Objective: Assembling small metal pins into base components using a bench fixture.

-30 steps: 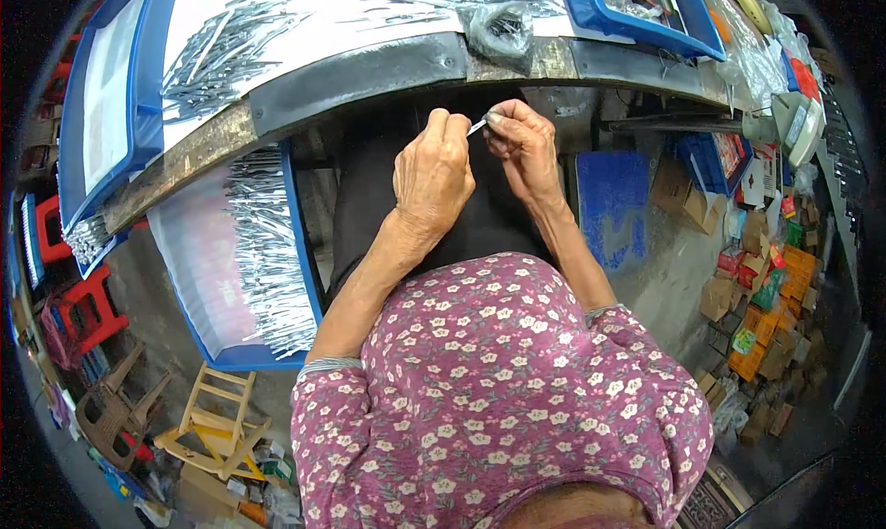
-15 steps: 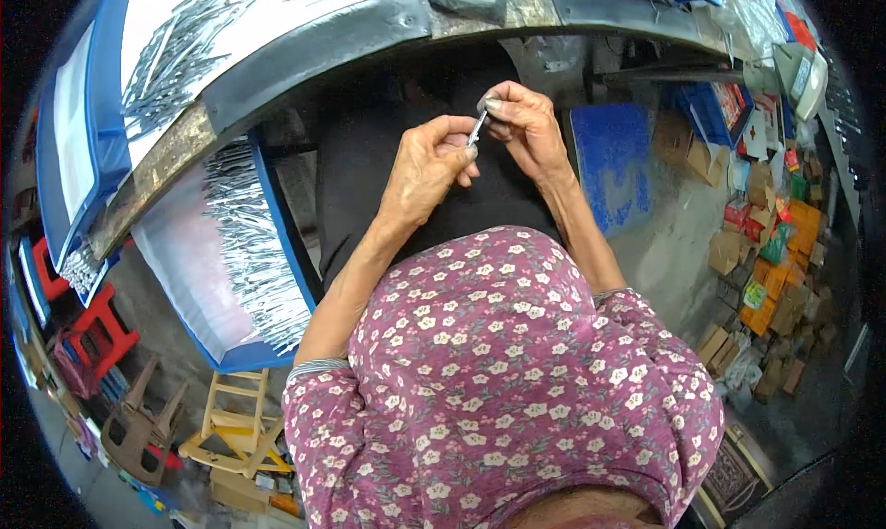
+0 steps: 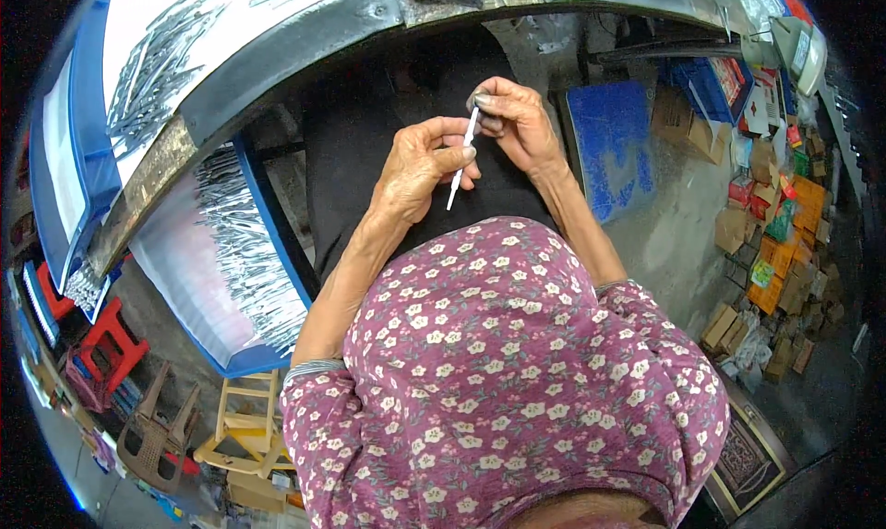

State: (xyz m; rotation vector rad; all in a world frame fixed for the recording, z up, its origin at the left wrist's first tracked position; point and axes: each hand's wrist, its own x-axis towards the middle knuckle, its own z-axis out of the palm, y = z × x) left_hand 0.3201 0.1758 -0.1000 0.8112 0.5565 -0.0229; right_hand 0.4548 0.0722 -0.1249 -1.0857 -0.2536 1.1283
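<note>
Over my lap, both hands are together on a slim white stick-like piece (image 3: pixel 456 186), its exact kind unclear. My left hand (image 3: pixel 413 171) pinches it around its middle between thumb and fingers, with the lower end pointing down toward my shirt. My right hand (image 3: pixel 519 121) is closed at the upper end, fingertips against the tip; the fingers partly hide that end. To my left, a blue tray (image 3: pixel 175 252) with a pale lining holds many slender grey-white pieces (image 3: pixel 245 252). More dark, thin pieces (image 3: pixel 166 72) lie in a heap on the white worktable surface.
The worktable's dark edge (image 3: pixel 286 63) curves in front of me. Another blue tray (image 3: pixel 55 169) stands at the far left. Below it are a red stool (image 3: pixel 113 349), a brown chair (image 3: pixel 157 432) and a wooden chair (image 3: pixel 247 409). A blue board (image 3: pixel 609 151) and cardboard boxes (image 3: pixel 734 229) lie right.
More of the white piece now shows, its lower end sticking out below my left fingers. My right hand remains at the upper end. The view has shifted slightly.
</note>
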